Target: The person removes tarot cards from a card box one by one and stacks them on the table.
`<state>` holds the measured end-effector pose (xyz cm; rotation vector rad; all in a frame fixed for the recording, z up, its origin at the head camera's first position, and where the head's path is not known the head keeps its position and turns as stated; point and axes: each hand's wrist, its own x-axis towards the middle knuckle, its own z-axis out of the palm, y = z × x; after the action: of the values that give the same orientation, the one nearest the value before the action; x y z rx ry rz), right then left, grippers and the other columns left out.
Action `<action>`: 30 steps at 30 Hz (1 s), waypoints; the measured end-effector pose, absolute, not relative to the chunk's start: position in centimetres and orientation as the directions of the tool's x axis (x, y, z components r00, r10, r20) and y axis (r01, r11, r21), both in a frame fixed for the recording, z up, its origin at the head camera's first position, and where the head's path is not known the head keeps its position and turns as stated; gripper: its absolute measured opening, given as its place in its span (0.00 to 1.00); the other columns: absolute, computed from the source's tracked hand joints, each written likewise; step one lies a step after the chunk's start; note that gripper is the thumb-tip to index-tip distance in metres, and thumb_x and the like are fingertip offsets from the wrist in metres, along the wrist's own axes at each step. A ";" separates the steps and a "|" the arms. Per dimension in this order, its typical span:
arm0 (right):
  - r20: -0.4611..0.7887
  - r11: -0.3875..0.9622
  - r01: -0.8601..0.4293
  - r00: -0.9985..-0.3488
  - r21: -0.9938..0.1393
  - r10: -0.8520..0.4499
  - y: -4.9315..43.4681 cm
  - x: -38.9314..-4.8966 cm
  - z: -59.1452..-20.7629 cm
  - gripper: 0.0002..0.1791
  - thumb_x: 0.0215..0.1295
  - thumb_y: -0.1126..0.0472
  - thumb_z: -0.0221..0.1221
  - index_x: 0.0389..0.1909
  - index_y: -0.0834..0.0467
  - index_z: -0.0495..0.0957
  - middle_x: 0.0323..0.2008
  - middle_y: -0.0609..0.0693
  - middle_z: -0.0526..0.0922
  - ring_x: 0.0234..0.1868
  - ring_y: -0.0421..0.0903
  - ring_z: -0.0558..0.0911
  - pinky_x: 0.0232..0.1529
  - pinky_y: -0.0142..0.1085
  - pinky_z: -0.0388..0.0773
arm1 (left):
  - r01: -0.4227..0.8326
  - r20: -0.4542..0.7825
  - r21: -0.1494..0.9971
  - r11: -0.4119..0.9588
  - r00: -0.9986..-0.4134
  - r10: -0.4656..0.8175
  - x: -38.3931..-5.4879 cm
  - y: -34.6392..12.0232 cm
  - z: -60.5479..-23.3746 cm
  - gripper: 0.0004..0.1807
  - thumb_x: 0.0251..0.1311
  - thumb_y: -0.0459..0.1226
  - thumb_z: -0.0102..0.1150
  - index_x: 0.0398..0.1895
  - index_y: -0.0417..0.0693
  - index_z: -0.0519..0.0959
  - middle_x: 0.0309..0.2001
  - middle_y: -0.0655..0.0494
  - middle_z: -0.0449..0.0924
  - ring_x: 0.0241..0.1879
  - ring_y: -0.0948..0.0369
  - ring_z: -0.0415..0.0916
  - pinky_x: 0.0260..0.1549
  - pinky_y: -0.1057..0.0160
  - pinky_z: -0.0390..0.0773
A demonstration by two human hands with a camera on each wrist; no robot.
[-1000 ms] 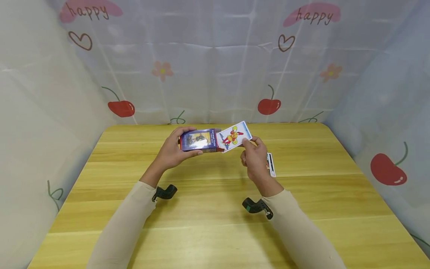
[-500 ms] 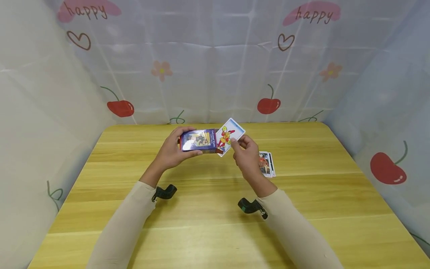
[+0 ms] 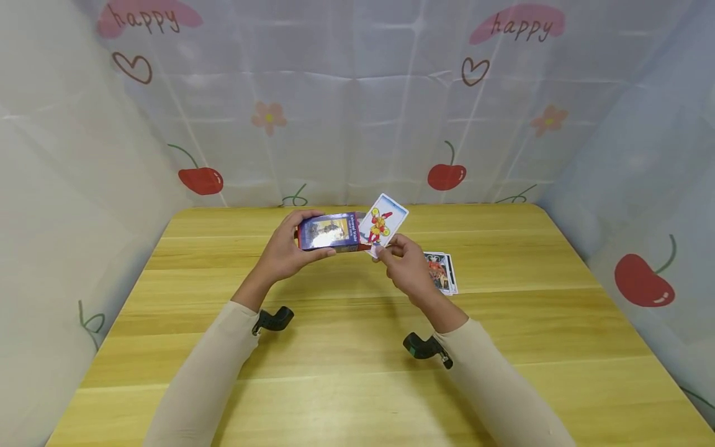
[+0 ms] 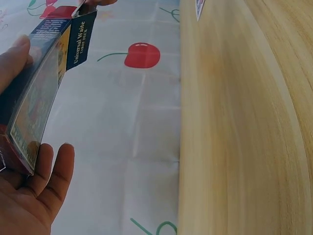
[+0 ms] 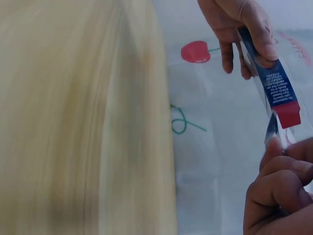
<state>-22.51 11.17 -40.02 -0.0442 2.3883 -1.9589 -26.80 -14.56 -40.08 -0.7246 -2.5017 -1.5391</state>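
Observation:
My left hand [image 3: 283, 251] grips a blue tarot card box [image 3: 328, 231] by its long edges, thumb along the near side. In the left wrist view the box [image 4: 36, 83] is tilted, with its lettered end flap [image 4: 81, 41] folded out. My right hand [image 3: 408, 264] pinches a card [image 3: 383, 220] by its lower corner, at the box's right end. The card shows a red and yellow figure with two discs. From the right wrist camera, my right hand's [image 5: 281, 191] fingers are curled beside the box's red end [image 5: 287, 115]; the card there is mostly hidden.
Several picture cards [image 3: 441, 273] lie in a loose stack on the wooden table [image 3: 346, 372], just right of my right hand. A printed curtain [image 3: 346, 143] hangs behind the table's far edge. A black wrist mount [image 3: 274, 320] projects from each sleeve.
My right hand has moved left, and its pinch is now at the card's lower corner. The card has turned steeper, and more of the stack shows. My left hand and the box have barely moved.

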 end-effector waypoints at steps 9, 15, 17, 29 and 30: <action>-0.079 0.212 0.088 -0.996 -0.973 0.051 15.5 -21.5 -41.2 0.15 0.76 0.58 0.50 0.50 0.67 0.73 0.30 0.51 0.73 0.15 0.37 0.60 0.15 0.30 0.57 | 0.433 0.315 0.825 0.363 -0.886 0.342 -26.8 -14.5 -39.9 0.41 0.48 0.47 0.77 0.66 0.51 0.68 0.61 0.51 0.69 0.53 0.54 0.71 0.48 0.51 0.76; -0.090 0.493 0.155 -0.984 -0.856 0.153 19.7 -21.1 -42.8 0.19 0.74 0.56 0.51 0.51 0.70 0.76 0.44 0.62 0.77 0.36 0.46 0.73 0.28 0.30 0.69 | 0.428 0.308 0.832 0.354 -0.886 0.346 -26.7 -14.6 -40.0 0.41 0.48 0.47 0.77 0.66 0.52 0.68 0.61 0.52 0.69 0.53 0.53 0.71 0.48 0.51 0.77; -0.083 0.582 0.163 -0.983 -0.797 0.161 21.0 -20.9 -43.1 0.20 0.74 0.55 0.52 0.49 0.70 0.76 0.46 0.62 0.78 0.42 0.49 0.73 0.33 0.32 0.70 | 0.431 0.311 0.832 0.350 -0.884 0.350 -26.7 -14.6 -39.9 0.41 0.48 0.47 0.77 0.66 0.52 0.68 0.61 0.52 0.69 0.53 0.53 0.71 0.48 0.51 0.77; -0.200 0.745 0.124 -0.980 -0.655 -0.014 25.0 -21.2 -43.6 0.16 0.73 0.58 0.54 0.34 0.68 0.77 0.26 0.52 0.74 0.29 0.46 0.69 0.29 0.36 0.66 | 0.421 0.297 0.833 0.358 -0.887 0.353 -26.7 -14.4 -39.9 0.41 0.48 0.47 0.76 0.66 0.53 0.68 0.62 0.52 0.68 0.53 0.53 0.71 0.48 0.52 0.77; -0.215 0.756 0.120 -0.976 -0.644 -0.029 25.1 -21.3 -43.6 0.16 0.73 0.58 0.54 0.33 0.68 0.77 0.25 0.51 0.72 0.28 0.45 0.69 0.28 0.35 0.65 | 0.419 0.295 0.834 0.359 -0.888 0.352 -26.7 -14.4 -40.0 0.41 0.48 0.48 0.77 0.66 0.53 0.68 0.62 0.52 0.68 0.53 0.53 0.71 0.48 0.51 0.77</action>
<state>-21.25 25.05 -43.61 0.0721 2.7411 -1.0269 -26.65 -14.38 -39.96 -0.7207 -2.5357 -1.5861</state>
